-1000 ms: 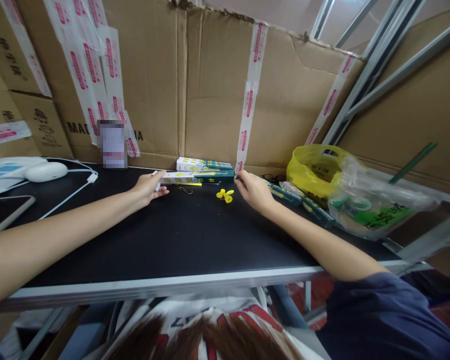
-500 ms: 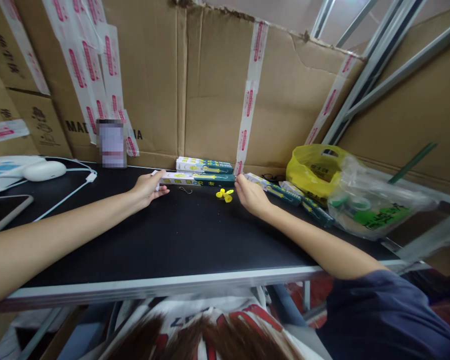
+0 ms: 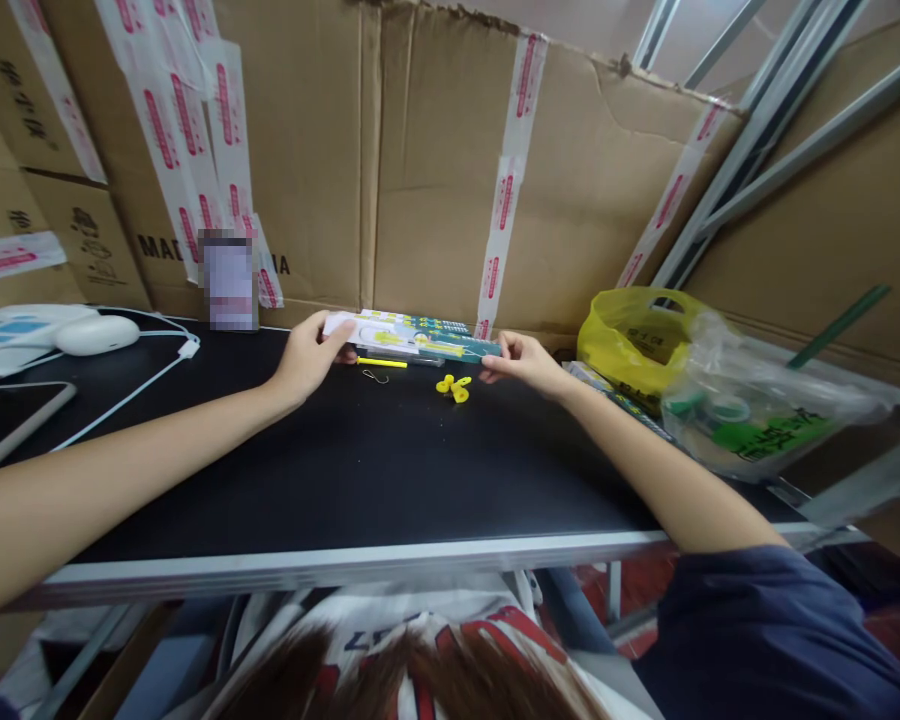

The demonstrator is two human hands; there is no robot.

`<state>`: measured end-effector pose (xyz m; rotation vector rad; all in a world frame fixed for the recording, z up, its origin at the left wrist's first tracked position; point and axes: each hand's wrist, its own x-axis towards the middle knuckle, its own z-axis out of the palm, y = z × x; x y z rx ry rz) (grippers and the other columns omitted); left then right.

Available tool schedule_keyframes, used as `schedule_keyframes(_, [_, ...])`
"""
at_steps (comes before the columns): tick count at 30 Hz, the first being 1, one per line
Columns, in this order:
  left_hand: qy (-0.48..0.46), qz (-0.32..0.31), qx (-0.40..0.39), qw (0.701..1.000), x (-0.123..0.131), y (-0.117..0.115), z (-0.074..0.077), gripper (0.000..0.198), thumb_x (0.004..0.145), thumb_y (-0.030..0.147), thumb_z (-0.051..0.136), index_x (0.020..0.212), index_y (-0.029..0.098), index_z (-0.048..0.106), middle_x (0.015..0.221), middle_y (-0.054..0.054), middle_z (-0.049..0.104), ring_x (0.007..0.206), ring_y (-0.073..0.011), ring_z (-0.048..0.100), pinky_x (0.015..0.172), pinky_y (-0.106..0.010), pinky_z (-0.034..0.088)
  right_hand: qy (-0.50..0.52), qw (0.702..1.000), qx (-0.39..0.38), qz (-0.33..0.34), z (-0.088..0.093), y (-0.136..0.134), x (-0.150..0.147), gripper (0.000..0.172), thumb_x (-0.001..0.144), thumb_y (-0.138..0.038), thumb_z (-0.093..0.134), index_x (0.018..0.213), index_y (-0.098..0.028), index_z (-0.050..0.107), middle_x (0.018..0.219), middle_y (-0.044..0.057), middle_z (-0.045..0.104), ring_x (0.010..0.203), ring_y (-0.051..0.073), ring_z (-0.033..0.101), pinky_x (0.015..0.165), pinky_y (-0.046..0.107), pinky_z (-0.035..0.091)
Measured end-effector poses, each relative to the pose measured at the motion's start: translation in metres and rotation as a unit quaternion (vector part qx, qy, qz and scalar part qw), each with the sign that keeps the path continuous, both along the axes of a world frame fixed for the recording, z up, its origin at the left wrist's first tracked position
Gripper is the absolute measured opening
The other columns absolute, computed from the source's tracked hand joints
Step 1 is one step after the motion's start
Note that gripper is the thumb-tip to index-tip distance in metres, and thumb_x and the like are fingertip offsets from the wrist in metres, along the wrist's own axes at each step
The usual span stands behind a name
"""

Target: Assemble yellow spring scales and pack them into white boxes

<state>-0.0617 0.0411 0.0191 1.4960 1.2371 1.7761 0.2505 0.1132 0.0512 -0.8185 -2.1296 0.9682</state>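
A long, slim printed box [image 3: 450, 347], white at one end and dark green at the other, is held level above the table's back part. My left hand [image 3: 307, 358] is closed around its white end, thumb on top. My right hand [image 3: 529, 364] pinches the green end. Just under the box lie a thin yellow stick [image 3: 384, 363] and a small bent wire piece [image 3: 376, 377]. Nearer to me is a yellow piece with rounded lobes [image 3: 453, 387]. Behind the held box, similar printed boxes [image 3: 412, 319] are partly hidden.
More slim boxes [image 3: 630, 402] lie at the right beside a yellow plastic bag [image 3: 622, 335] and a clear bag [image 3: 757, 405]. A phone [image 3: 229, 285] leans on the cardboard wall [image 3: 435, 170]. White cables [image 3: 131, 385] and a tablet-like device [image 3: 22, 420] occupy the left.
The held box has tilted so its broad printed face shows, and it has shifted right. The yellow stick beneath it has come into view. Both hands have moved slightly rightward.
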Motion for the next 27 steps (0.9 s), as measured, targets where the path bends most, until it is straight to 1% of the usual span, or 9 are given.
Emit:
schedule_keyframes(3, [0.198, -0.001, 0.068, 0.978, -0.002, -0.003, -0.001, 0.026, 0.081, 0.041, 0.06, 0.075, 0.017, 0.053, 0.071, 0.0, 0.055, 0.065, -0.0128, 0.053, 0.063, -0.024, 0.046, -0.09, 0.989, 0.118, 0.007, 0.007, 0.006, 0.015, 0.049, 0.063, -0.039, 0.079, 0.077, -0.022, 0.035, 0.073, -0.004, 0.053, 0.067, 0.013, 0.058, 0.062, 0.027, 0.049])
schedule_keyframes(5, [0.322, -0.019, 0.107, 0.94, 0.0, -0.008, -0.002, 0.03, 0.081, 0.045, 0.06, 0.07, 0.017, 0.052, 0.071, 0.0, 0.053, 0.067, -0.0134, 0.049, 0.064, -0.024, 0.043, -0.19, 0.965, 0.179, 0.011, 0.004, 0.004, 0.019, 0.047, 0.065, -0.03, 0.077, 0.098, -0.02, 0.046, 0.087, 0.0, 0.059, 0.077, 0.015, 0.059, 0.069, 0.03, 0.05])
schedule_keyframes(7, [0.398, -0.053, 0.137, 0.906, 0.005, -0.015, -0.002, 0.035, 0.084, 0.045, 0.057, 0.065, 0.018, 0.047, 0.073, -0.002, 0.054, 0.067, -0.0131, 0.049, 0.063, -0.024, 0.042, -0.277, 0.932, 0.234, 0.014, -0.002, 0.0, 0.022, 0.048, 0.072, -0.023, 0.071, 0.114, -0.02, 0.048, 0.101, 0.005, 0.062, 0.089, 0.019, 0.061, 0.079, 0.034, 0.049])
schedule_keyframes(9, [0.437, -0.089, 0.171, 0.879, 0.012, -0.023, -0.002, 0.032, 0.088, 0.042, 0.053, 0.068, 0.018, 0.047, 0.091, -0.007, 0.06, 0.077, -0.015, 0.055, 0.068, -0.025, 0.044, -0.326, 0.901, 0.284, 0.0, -0.011, -0.006, 0.025, 0.037, 0.077, -0.019, 0.063, 0.113, -0.019, 0.053, 0.105, 0.008, 0.064, 0.094, 0.022, 0.062, 0.084, 0.036, 0.048])
schedule_keyframes(14, [0.489, -0.141, 0.238, 0.827, 0.021, -0.033, -0.002, 0.019, 0.091, 0.033, 0.052, 0.079, 0.018, 0.051, 0.117, -0.011, 0.06, 0.101, -0.0185, 0.06, 0.082, -0.029, 0.049, -0.324, 0.874, 0.357, -0.065, -0.03, -0.005, 0.041, 0.03, 0.082, -0.016, 0.056, 0.112, -0.018, 0.054, 0.106, 0.011, 0.063, 0.097, 0.026, 0.061, 0.084, 0.038, 0.049])
schedule_keyframes(17, [0.468, -0.124, 0.265, 0.834, 0.02, -0.031, -0.003, 0.011, 0.09, 0.028, 0.054, 0.096, 0.019, 0.054, 0.125, -0.011, 0.058, 0.113, -0.02, 0.058, 0.092, -0.034, 0.049, -0.301, 0.877, 0.366, -0.083, -0.037, 0.004, 0.044, 0.031, 0.081, -0.015, 0.056, 0.111, -0.019, 0.053, 0.107, 0.011, 0.063, 0.099, 0.027, 0.061, 0.084, 0.038, 0.049])
schedule_keyframes(20, [0.426, -0.101, 0.285, 0.852, 0.017, -0.027, -0.003, 0.024, 0.086, 0.024, 0.059, 0.108, 0.02, 0.052, 0.126, -0.011, 0.058, 0.12, -0.0212, 0.054, 0.099, -0.038, 0.047, -0.275, 0.883, 0.369, -0.093, -0.041, 0.011, 0.042, 0.029, 0.081, -0.017, 0.057, 0.11, -0.02, 0.053, 0.107, 0.011, 0.063, 0.099, 0.027, 0.061, 0.083, 0.038, 0.049])
schedule_keyframes(23, [0.422, -0.1, 0.296, 0.851, 0.013, -0.024, -0.002, 0.028, 0.083, 0.019, 0.059, 0.11, 0.019, 0.053, 0.123, -0.011, 0.06, 0.118, -0.0204, 0.056, 0.101, -0.038, 0.046, -0.261, 0.889, 0.364, -0.095, -0.044, 0.014, 0.042, 0.028, 0.083, -0.021, 0.057, 0.11, -0.021, 0.053, 0.108, 0.01, 0.063, 0.098, 0.027, 0.061, 0.083, 0.039, 0.049])
schedule_keyframes(27, [0.445, -0.099, 0.312, 0.833, 0.011, -0.024, -0.001, 0.018, 0.086, 0.019, 0.056, 0.104, 0.018, 0.059, 0.117, -0.01, 0.064, 0.113, -0.0187, 0.06, 0.098, -0.034, 0.048, -0.256, 0.895, 0.355, -0.086, -0.045, 0.014, 0.044, 0.028, 0.084, -0.023, 0.057, 0.112, -0.021, 0.052, 0.108, 0.01, 0.064, 0.097, 0.027, 0.062, 0.082, 0.039, 0.05])
